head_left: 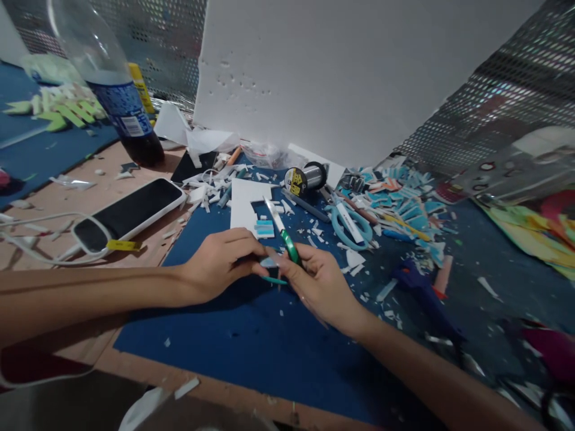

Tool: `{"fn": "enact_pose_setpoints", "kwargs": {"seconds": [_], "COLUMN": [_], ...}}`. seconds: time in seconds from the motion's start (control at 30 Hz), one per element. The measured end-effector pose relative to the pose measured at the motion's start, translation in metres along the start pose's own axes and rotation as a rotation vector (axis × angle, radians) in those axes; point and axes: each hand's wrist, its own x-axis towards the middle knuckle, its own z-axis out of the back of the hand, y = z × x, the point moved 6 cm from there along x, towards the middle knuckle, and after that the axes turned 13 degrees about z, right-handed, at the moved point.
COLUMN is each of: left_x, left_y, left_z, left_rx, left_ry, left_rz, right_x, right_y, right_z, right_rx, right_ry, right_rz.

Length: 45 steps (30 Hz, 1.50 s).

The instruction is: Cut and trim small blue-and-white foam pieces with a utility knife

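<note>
My right hand (326, 287) is closed around scissors (290, 244) with green handles, and their metal blades point up and away from me. Fingers and thumb of my left hand (222, 262) are pinched together against the right fingertips, on a small pale blue-white piece (269, 262) partly hidden by the fingers. Just beyond the hands lies a white foam sheet (246, 200) with a notch cut in it. Small light-blue pieces (264, 228) rest at its near end. Both hands hover over a dark blue mat (233, 353).
To the left are a phone (130, 212) with a cable and a soda bottle (128, 114). A spool of wire (305, 178), blue-handled scissors (350, 224), a heap of blue and white scraps (404, 200) and a glue gun (424, 299) lie right. A white board (309, 78) stands behind.
</note>
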Motion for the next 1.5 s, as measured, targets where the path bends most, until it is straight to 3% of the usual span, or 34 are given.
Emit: {"fn": "enact_pose_setpoints", "kwargs": {"seconds": [0.13, 0.4, 0.5, 0.57, 0.63, 0.77, 0.9, 1.13, 1.23, 1.37, 1.5], "left_x": [0.0, -0.005, -0.003, -0.001, 0.001, 0.0, -0.003, -0.009, -0.013, -0.023, -0.036], "left_y": [-0.001, 0.001, 0.007, 0.014, 0.022, 0.04, 0.048, 0.043, 0.04, 0.034, 0.033], "left_z": [-0.001, -0.006, -0.003, -0.001, -0.002, -0.012, -0.02, -0.019, -0.017, -0.015, -0.015], "left_rx": [0.039, 0.011, 0.065, 0.198, 0.327, 0.412, 0.39, 0.36, 0.348, 0.348, 0.334], "left_ry": [0.015, 0.034, 0.021, 0.025, 0.049, 0.215, 0.383, 0.419, 0.416, 0.382, 0.35], "left_rz": [0.013, 0.11, 0.097, 0.088, 0.092, 0.201, 0.296, 0.171, 0.193, 0.206, 0.243], "right_x": [0.0, -0.003, 0.001, 0.005, 0.008, 0.008, 0.003, 0.002, 0.0, -0.004, -0.001], "right_y": [0.0, -0.001, 0.011, 0.018, 0.018, 0.008, 0.016, 0.05, 0.044, 0.021, 0.009], "right_z": [0.006, -0.007, 0.02, 0.049, 0.073, 0.096, 0.096, 0.087, 0.07, 0.039, 0.038], "right_rx": [-0.026, -0.054, -0.344, -0.735, -1.135, -1.228, -1.283, -1.292, -1.178, -1.001, -0.969], "right_ry": [0.044, 0.129, 0.114, 0.102, 0.177, 0.207, 0.196, 0.061, 0.033, 0.18, 0.192], "right_rz": [-0.082, -0.115, -0.084, -0.073, -0.139, -0.219, -0.204, -0.014, -0.081, -0.169, -0.185]}}
